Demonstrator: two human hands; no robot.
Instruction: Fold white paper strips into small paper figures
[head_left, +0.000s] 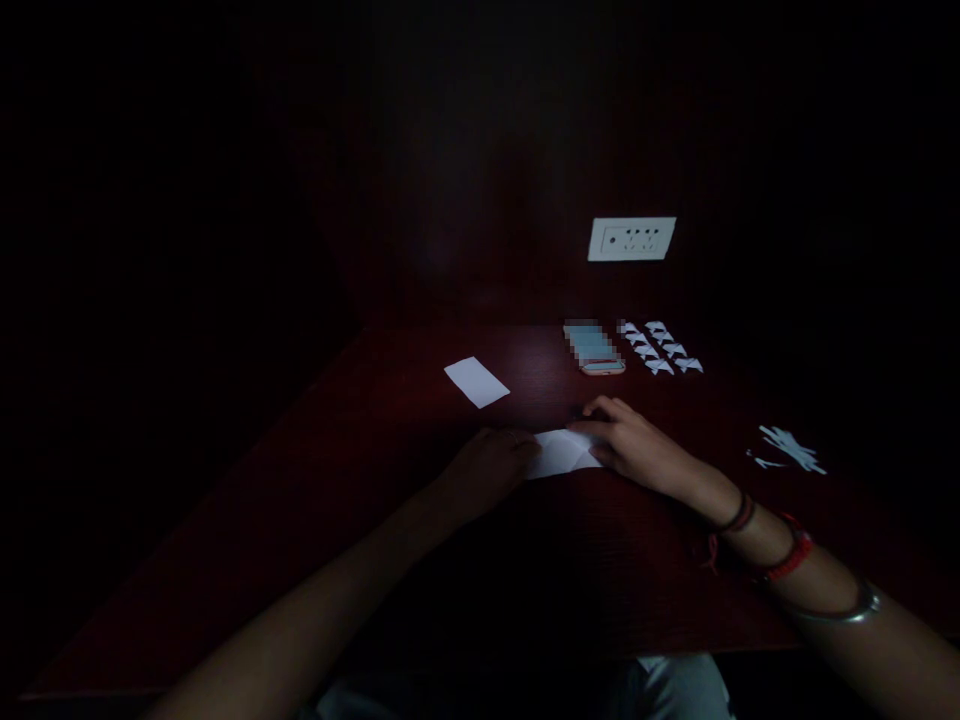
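Centrally, a creased white paper (556,455) is noted at the surface (360,450), between both hands. Its left end is held in the closed fingers of the left hand (491,465). Its right end is touched by the partly curled right hand (637,450); whether it is pinched there cannot be told. A flat white sheet (478,382) is found beyond, left of a phone (591,345).

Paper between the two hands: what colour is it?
The paper is white, with faint crease lines; it shows in the head view.
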